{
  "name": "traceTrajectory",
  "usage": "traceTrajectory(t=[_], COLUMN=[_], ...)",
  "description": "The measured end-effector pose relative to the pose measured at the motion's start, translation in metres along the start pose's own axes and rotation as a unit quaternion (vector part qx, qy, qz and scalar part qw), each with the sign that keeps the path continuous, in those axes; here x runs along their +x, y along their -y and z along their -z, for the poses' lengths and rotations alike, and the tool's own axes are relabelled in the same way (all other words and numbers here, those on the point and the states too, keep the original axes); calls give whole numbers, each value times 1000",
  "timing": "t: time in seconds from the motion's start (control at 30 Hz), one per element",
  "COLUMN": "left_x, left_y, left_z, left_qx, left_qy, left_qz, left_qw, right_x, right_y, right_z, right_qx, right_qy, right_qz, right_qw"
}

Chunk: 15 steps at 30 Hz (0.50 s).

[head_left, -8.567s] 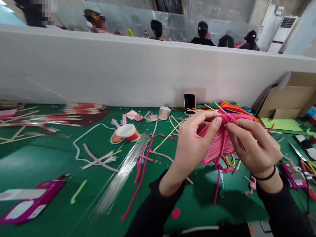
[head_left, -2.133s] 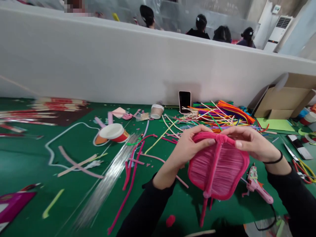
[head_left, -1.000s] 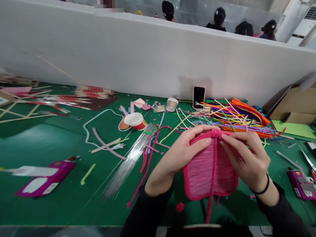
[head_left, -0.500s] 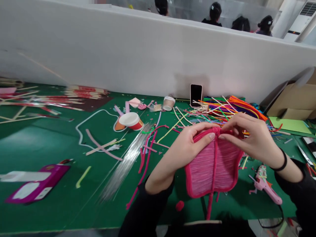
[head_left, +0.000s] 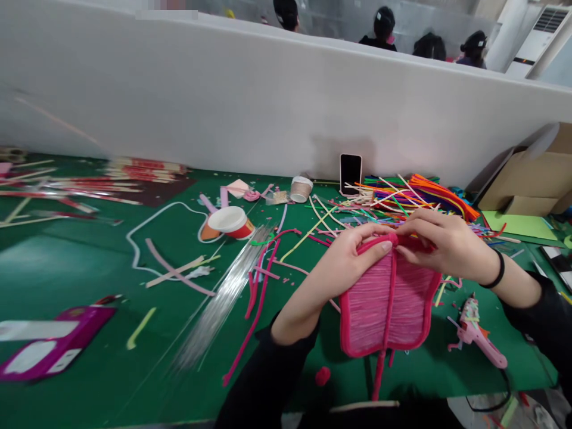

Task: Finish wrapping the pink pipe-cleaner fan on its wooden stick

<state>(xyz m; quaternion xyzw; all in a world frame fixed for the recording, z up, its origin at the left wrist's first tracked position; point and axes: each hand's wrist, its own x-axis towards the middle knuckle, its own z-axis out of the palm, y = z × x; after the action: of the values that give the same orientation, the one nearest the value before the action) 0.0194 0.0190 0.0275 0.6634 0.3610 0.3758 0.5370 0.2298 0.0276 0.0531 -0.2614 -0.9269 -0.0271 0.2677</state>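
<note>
A pink pipe-cleaner panel with a darker pink fuzzy border and a pink stem down its middle is held upright over the table. My left hand is closed on its upper left edge, thumb on the front near the top centre. At the top of the stem, the fingers of my right hand pinch the panel; the fingertips are partly hidden. Below the panel the stem's loose end hangs down. A small red-pink fuzzy ball lies below and to the left.
A pink glue gun lies to the right on the green table. Behind my hands are a heap of coloured pipe cleaners and a phone. Clear thin rods, a paper cup and a purple packet lie leftward.
My right hand has shifted slightly, its fingers closer to the top of the stem. The view has moved a little; both hands stay on the panel.
</note>
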Motion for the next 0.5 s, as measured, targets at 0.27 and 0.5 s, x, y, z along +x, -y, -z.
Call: traceTrajectory(t=[0.27, 0.5], left_x=[9, 10], left_y=[12, 15], left_z=[-3, -3], left_qx=[-16, -13], left_qy=[5, 1], left_qz=[7, 23], left_qw=[1000, 1000], right_x=[-3, -5], right_y=[-13, -21], right_z=[-5, -5], right_qx=[-25, 101], right_qy=[6, 12], right_qz=[0, -72], right_qw=[1000, 992])
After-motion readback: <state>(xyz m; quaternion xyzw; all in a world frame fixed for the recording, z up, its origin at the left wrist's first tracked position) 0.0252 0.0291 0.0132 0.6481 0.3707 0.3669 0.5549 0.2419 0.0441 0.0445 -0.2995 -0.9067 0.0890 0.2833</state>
